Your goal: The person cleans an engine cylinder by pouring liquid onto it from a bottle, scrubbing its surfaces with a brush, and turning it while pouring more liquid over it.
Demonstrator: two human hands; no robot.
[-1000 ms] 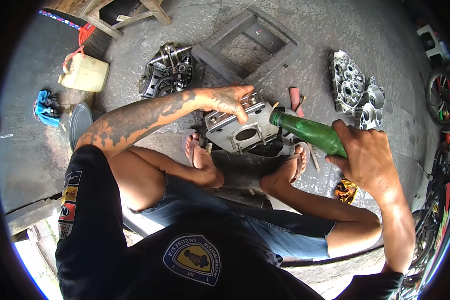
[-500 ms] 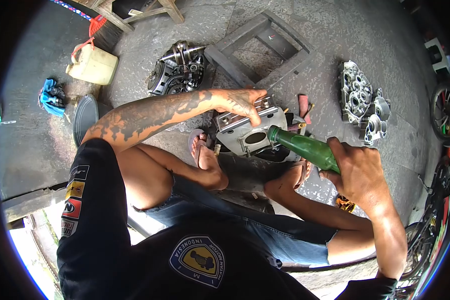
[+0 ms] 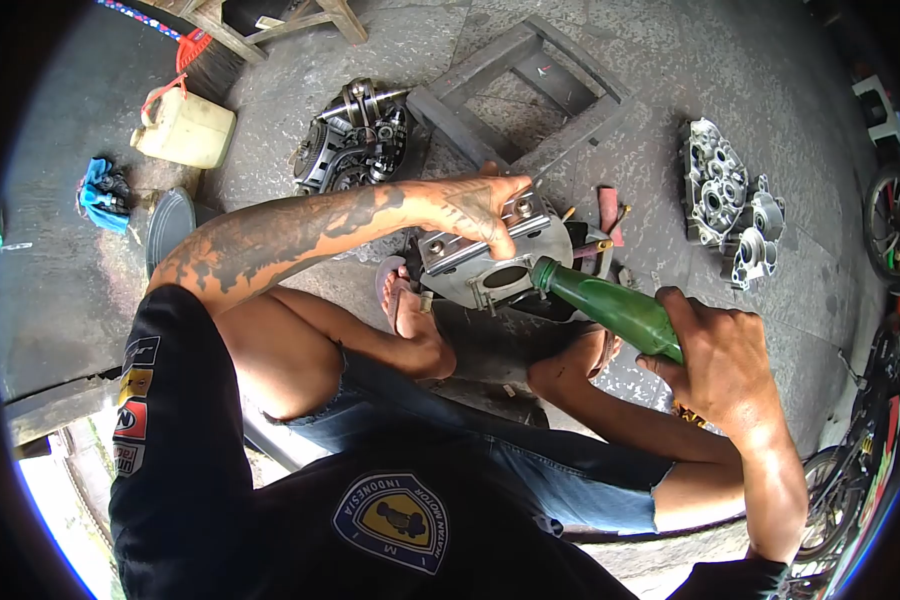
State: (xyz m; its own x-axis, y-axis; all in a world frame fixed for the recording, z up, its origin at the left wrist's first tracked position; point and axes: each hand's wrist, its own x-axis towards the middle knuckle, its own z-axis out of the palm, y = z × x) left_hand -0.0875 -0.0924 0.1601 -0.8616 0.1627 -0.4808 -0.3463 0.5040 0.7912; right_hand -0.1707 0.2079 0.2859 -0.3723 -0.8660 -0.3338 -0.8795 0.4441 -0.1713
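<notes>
In my right hand [image 3: 720,365] is a green glass bottle [image 3: 615,308], tilted so its neck points left and slightly up. The bottle's mouth sits right at the edge of an oval-looking hole in a silver metal engine part [image 3: 482,285]. My left hand [image 3: 478,212] grips the top of that part, thumb over the near face and fingers over the far side. A bolted metal bar [image 3: 485,240] runs along the part's top, under the hand. The part stands between my feet, tilted.
A dark metal frame [image 3: 470,118] lies beyond the part. Left of it is an assembly of engine gears and shafts [image 3: 355,140]. Silver engine casings [image 3: 718,190] lie on the right. A cream jerrycan [image 3: 185,130], a grey basin [image 3: 173,228] and a blue cloth [image 3: 103,192] are at left.
The engine part has shifted slightly left and toward me, with my left hand still on it. The bottle's mouth has come a little left and down, staying beside the hole.
</notes>
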